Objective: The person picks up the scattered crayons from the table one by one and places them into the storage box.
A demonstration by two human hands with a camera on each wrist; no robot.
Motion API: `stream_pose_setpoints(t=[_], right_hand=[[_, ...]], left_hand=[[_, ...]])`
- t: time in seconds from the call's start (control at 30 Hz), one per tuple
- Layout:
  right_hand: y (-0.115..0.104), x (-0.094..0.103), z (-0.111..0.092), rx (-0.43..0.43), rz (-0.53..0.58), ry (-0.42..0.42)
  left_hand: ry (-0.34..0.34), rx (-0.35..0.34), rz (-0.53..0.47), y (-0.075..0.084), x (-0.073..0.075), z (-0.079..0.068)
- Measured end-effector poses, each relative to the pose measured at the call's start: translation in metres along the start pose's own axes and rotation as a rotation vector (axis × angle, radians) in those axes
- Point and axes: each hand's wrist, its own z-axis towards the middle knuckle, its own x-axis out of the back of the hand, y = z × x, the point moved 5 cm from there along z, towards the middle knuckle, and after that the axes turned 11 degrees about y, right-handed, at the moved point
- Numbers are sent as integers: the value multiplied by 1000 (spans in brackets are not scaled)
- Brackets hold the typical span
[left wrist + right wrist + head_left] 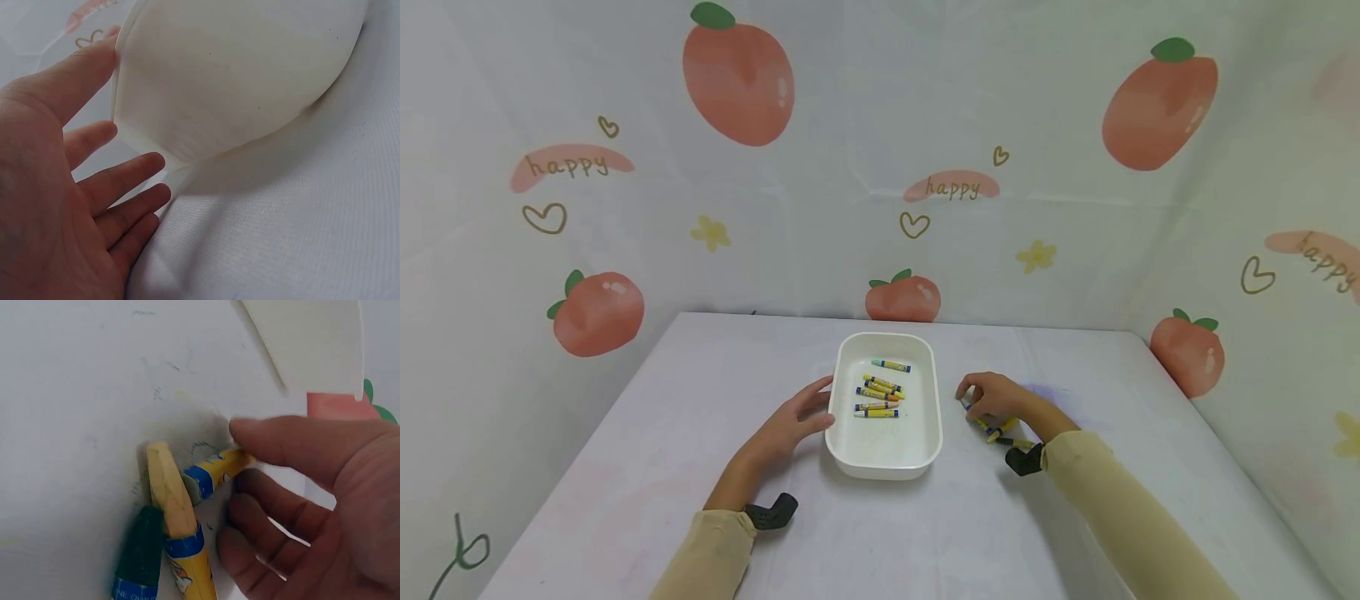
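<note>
A white plastic tray stands on the table with several crayons lying loosely inside. My left hand rests against its left side, the thumb near the rim and the fingers extended along the outer wall. To the right of the tray, my right hand pinches a yellow-wrapped crayon with blue bands between thumb and fingers. Under and beside that hand lie a pale orange-tipped crayon and a dark green crayon.
A white cloth covers the table, with a faint purple stain beyond the right forearm. Behind stands a white fabric backdrop printed with fruit. Each wrist wears a black device.
</note>
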Motion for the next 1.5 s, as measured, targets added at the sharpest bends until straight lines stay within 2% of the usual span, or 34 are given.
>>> stream_pose_setpoints(t=[0.27,0.33,0.4,0.53,0.63,0.83,0.93,1.07,1.5], right_hand=[[-2,-2,-1,-43,-23,31],[-3,-1,-2,-50,-11,36],[-4,0,-3,-49,5,47],[-1,3,-2,-44,47,74],[-1,5,-3,-34,99,97],[-3,9,-6,-72,283,118],[-4,12,-5,-110,326,140],[-7,18,-1,-112,342,173],[-27,31,15,-75,349,194]], left_hand=[[-2,-25,11,0,0,1],[2,-30,11,0,0,1],[-1,-30,15,9,0,-3],[-1,-26,15,10,1,-4],[3,-22,18,0,1,0],[13,-2,21,-1,1,1],[15,-3,19,-1,1,2],[8,-8,11,-2,0,2],[4,3,-10,-1,0,1]])
